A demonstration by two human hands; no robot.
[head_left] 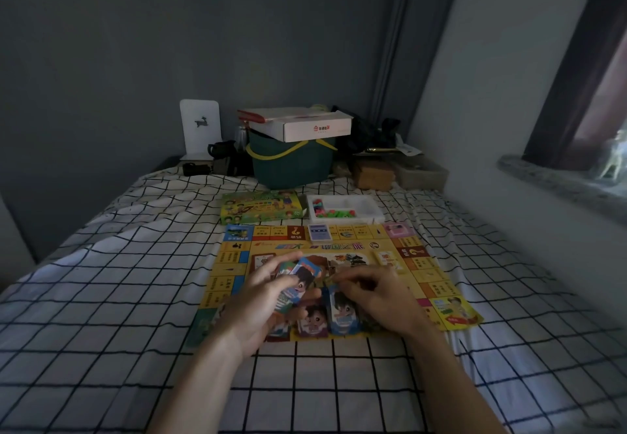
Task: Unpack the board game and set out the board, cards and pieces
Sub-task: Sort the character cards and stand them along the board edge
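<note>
Head view of a bed covered by a white sheet (101,298) with a black grid. The yellow game board (431,284) lies flat on the sheet, directly ahead of the person. Both hands work over its near half. The left hand (261,301) has its fingers curled round a stack of illustrated cards (302,277), held just above the board. The right hand (376,294), just beside it, pinches the top of another card (341,311) that stands at the board's near edge; a further card (312,320) with a cartoon face lies between the two hands. Beyond the hands, a small blue card deck (319,233) rests on the board's far edge, and a small yellow deck (388,261) lies near its right side. Past the board, well apart from the hands, the green game box (259,208) sits beside a white tray (342,210) holding coloured pieces (320,207). At the head of the bed stand a green basket (291,162) topped by a white carton (305,125)
</note>
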